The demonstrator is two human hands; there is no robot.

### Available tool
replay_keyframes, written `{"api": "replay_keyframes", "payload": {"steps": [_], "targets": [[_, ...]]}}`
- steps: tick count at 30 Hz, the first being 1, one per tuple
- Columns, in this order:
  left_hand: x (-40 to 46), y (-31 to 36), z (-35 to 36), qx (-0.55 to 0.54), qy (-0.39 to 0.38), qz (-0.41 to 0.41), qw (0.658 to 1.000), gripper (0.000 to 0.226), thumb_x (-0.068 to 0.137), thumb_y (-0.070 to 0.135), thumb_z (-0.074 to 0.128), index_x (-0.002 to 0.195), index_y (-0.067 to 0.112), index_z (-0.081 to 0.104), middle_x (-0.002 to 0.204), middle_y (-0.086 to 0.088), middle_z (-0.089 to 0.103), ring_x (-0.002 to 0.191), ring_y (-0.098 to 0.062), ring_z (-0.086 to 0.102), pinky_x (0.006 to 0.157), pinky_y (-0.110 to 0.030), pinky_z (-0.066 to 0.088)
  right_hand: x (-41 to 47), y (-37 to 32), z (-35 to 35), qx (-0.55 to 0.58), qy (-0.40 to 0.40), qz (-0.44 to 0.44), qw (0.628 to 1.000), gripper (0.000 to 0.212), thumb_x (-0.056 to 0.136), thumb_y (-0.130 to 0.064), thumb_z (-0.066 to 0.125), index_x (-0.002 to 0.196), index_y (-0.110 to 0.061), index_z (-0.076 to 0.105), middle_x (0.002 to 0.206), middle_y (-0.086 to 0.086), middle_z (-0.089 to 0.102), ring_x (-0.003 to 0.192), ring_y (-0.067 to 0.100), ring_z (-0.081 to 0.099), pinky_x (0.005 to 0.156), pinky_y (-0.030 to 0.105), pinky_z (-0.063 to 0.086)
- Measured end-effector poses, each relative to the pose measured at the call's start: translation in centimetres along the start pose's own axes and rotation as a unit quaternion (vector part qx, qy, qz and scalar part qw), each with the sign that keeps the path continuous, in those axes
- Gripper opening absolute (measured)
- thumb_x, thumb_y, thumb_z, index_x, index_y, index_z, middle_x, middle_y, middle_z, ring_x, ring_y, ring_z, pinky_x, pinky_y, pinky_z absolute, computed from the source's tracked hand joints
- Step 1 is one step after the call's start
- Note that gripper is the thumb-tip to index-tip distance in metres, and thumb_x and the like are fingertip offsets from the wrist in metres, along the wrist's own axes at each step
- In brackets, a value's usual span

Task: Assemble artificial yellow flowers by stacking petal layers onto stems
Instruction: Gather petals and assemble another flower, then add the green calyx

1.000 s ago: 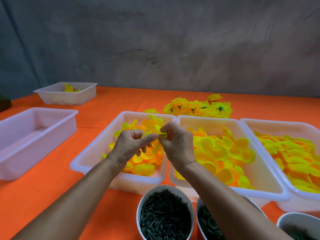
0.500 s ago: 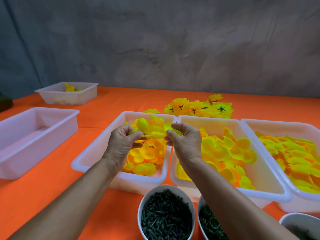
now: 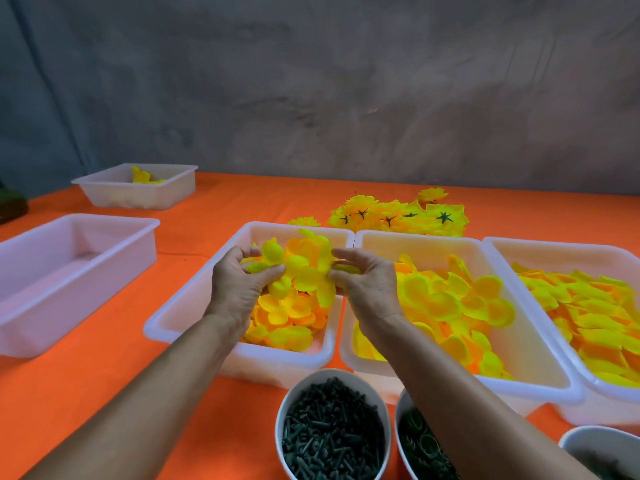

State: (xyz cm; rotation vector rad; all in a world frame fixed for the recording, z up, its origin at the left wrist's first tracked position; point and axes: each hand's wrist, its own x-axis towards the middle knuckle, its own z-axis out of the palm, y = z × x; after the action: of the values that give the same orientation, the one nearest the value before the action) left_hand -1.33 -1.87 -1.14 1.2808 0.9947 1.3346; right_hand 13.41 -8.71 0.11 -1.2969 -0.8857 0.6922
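No label, brand or writing can be read on any tray or cup. Both hands hover over the leftmost of three white trays (image 3: 194,308) set side by side on the orange desk (image 3: 104,382). The left hand (image 3: 239,289) has its fingers (image 3: 266,271) curled, pinching a yellow petal layer (image 3: 304,268) from its left edge. The right hand (image 3: 367,285) pinches the same layer from the right, thumb and curled fingers closed on its edge. The layer hangs between the hands, just above the loose petals (image 3: 287,320) heaped in that tray. A white cup of dark green stems (image 3: 332,434) stands just before the trays. Finished flowers (image 3: 398,216) lie behind the trays.
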Motion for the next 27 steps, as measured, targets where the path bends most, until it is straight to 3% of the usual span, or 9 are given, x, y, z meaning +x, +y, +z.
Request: {"api": "replay_keyframes", "payload": {"steps": [4, 6, 10, 15, 18, 20, 22, 24, 27], "targets": [[0.0, -0.1, -0.1, 0.009, 0.032, 0.006, 0.999, 0.022, 0.070, 0.003, 0.078, 0.080, 0.016, 0.064, 0.080, -0.013, 0.067, 0.069, -0.024, 0.061, 0.068, -0.037, 0.051, -0.6, -0.4, 0.4, 0.006, -0.064, -0.015, 0.998, 0.043, 0.075, 0.007, 0.072, 0.116, -0.002, 0.062, 0.083, 0.008, 0.060, 0.073, 0.024, 0.061, 0.066, 0.038, 0.056], [0.0, -0.1, -0.2, -0.005, 0.063, 0.013, 0.998, 0.016, 0.074, 0.006, 0.076, 0.078, 0.018, 0.066, 0.074, -0.005, 0.068, 0.063, -0.016, 0.061, 0.059, -0.028, 0.051, -0.8, -0.3, 0.5, -0.016, -0.072, -0.025, 0.997, 0.042, 0.074, 0.003, 0.075, 0.114, -0.001, 0.064, 0.076, 0.005, 0.059, 0.068, 0.021, 0.061, 0.065, 0.038, 0.057], [0.3, -0.1, -0.2, -0.011, 0.127, 0.034, 0.991, 0.017, 0.082, 0.011, 0.071, 0.071, 0.022, 0.064, 0.055, 0.007, 0.058, 0.043, 0.002, 0.049, 0.042, -0.014, 0.042, -1.1, 0.1, 0.5, -0.121, -0.056, -0.085, 0.987, 0.029, 0.072, -0.013, 0.081, 0.100, -0.011, 0.072, 0.059, -0.007, 0.053, 0.054, 0.006, 0.047, 0.060, 0.021, 0.044], [0.5, -0.2, -0.3, 0.014, 0.140, 0.073, 0.987, 0.005, 0.083, 0.012, 0.069, 0.087, 0.009, 0.066, 0.058, 0.002, 0.050, 0.040, 0.001, 0.041, 0.043, -0.013, 0.037, -1.9, 0.6, 1.7, -0.273, -0.121, -0.128, 0.946, 0.027, 0.081, -0.028, 0.073, 0.104, -0.013, 0.073, 0.103, 0.004, 0.072, 0.093, 0.013, 0.064, 0.086, 0.030, 0.049], [0.1, -0.2, -0.2, 0.058, 0.105, 0.107, 0.987, 0.016, 0.077, 0.009, 0.074, 0.088, 0.016, 0.065, 0.075, 0.003, 0.063, 0.059, -0.006, 0.052, 0.058, -0.023, 0.046, -1.7, 0.7, 1.6, -0.336, -0.152, -0.119, 0.922, 0.031, 0.084, -0.034, 0.069, 0.109, -0.014, 0.071, 0.114, 0.003, 0.069, 0.110, 0.015, 0.061, 0.093, 0.029, 0.045], [-0.1, -0.1, -0.1, 0.081, 0.079, 0.121, 0.986, 0.021, 0.073, 0.007, 0.078, 0.082, 0.019, 0.063, 0.078, -0.002, 0.065, 0.066, -0.014, 0.056, 0.065, -0.029, 0.049, -1.7, 0.7, 1.4, -0.317, -0.129, -0.133, 0.930, 0.031, 0.084, -0.035, 0.068, 0.105, -0.013, 0.073, 0.110, 0.003, 0.071, 0.106, 0.014, 0.062, 0.091, 0.028, 0.045], [-0.5, 0.2, 0.2, 0.092, 0.047, 0.134, 0.986, 0.025, 0.070, 0.004, 0.080, 0.072, 0.019, 0.060, 0.072, -0.004, 0.063, 0.065, -0.014, 0.058, 0.065, -0.028, 0.050, -1.5, 0.3, 1.1, -0.240, -0.093, -0.120, 0.959, 0.031, 0.087, -0.038, 0.064, 0.091, -0.009, 0.075, 0.090, 0.004, 0.074, 0.083, 0.012, 0.065, 0.079, 0.034, 0.049], [-0.8, 0.3, 0.5, 0.099, 0.004, 0.156, 0.983, 0.028, 0.069, -0.003, 0.078, 0.067, 0.018, 0.060, 0.077, -0.007, 0.065, 0.071, -0.013, 0.061, 0.068, -0.026, 0.052, -1.3, -0.4, 0.9, -0.143, -0.078, -0.050, 0.985, 0.039, 0.091, -0.045, 0.056, 0.079, -0.012, 0.072, 0.074, 0.005, 0.072, 0.058, 0.008, 0.059, 0.058, 0.030, 0.048], [-1.4, 0.5, 1.0, 0.137, -0.062, 0.214, 0.965, 0.029, 0.068, -0.016, 0.072, 0.065, 0.010, 0.060, 0.087, -0.010, 0.065, 0.087, -0.017, 0.063, 0.077, -0.029, 0.053, -0.8, -1.3, 0.4, -0.003, -0.075, 0.071, 0.995, 0.038, 0.088, -0.052, 0.055, 0.084, -0.016, 0.066, 0.069, 0.005, 0.070, 0.048, 0.008, 0.059, 0.040, 0.017, 0.034]]}}
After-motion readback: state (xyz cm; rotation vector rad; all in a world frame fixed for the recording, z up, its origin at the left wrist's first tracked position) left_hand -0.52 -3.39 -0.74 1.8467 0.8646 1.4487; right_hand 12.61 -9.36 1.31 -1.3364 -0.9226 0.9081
